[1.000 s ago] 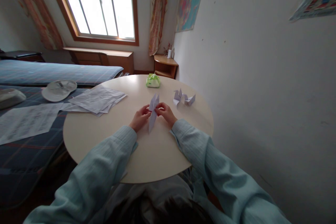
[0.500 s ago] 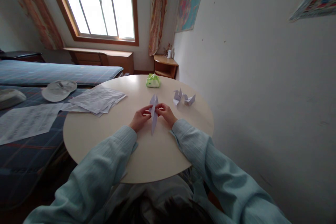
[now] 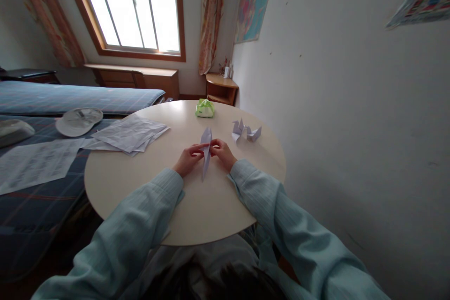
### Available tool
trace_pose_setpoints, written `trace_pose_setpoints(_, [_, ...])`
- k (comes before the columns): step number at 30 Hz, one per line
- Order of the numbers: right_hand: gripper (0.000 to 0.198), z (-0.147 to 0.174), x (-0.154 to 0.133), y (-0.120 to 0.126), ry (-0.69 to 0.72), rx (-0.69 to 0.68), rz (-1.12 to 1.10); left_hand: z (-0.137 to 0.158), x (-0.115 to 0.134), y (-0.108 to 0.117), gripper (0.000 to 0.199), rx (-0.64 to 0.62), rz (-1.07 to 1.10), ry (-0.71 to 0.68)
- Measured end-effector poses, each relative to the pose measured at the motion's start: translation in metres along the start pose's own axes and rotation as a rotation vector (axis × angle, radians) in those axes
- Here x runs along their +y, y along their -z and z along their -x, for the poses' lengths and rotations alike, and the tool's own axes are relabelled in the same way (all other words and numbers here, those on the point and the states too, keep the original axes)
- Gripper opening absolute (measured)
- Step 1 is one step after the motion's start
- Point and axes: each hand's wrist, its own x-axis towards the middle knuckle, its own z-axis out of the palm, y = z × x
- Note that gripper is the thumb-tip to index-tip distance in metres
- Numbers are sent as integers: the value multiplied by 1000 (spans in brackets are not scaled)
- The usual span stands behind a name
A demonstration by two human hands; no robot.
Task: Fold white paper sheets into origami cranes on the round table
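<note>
Between my two hands is a folded white paper piece (image 3: 206,161), long and narrow, with one point toward me and a wider end facing away. My left hand (image 3: 189,158) grips it from the left, its index finger stretched across the paper near the middle. From the right, my right hand (image 3: 222,152) pinches the same piece with thumb and fingers. Two finished-looking paper cranes (image 3: 238,130) rest side by side to the right, beyond my right hand.
The round white table (image 3: 130,187) carries a green-and-white tissue pack (image 3: 205,108) at its far side. Loose paper sheets (image 3: 131,132) lie at the left edge. Beside the table are a plaid bed (image 3: 38,220) with a white cap (image 3: 79,121), and a wall (image 3: 337,117) on the right.
The left index finger has straightened across the folded paper. The paper's far end, which showed split points, now looks like one broader rounded flap. The right hand has barely moved.
</note>
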Motion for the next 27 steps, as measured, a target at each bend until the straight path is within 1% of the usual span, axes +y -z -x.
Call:
trace_pose_setpoints(5, [19,0,-1,0,-1,-9,-15,0,2,0,33,35,-31,-2])
trace_pose_setpoints(11, [17,1,-3,-1,26,-24,-25,0,2,0,41,54,0,68])
trace_pose_setpoints(15, [16,1,-3,-1,37,-36,-35,-1,0,0,39,61,24,51])
trace_pose_setpoints(20, [12,2,-5,-1,-18,-35,-44,0,3,0,35,74,31,34])
trace_pose_setpoints(23, [15,2,-7,0,-44,-36,-70,0,5,0,34,73,17,32])
trace_pose_setpoints(27, [23,2,-7,1,-21,-54,-55,0,4,-1,31,77,16,22])
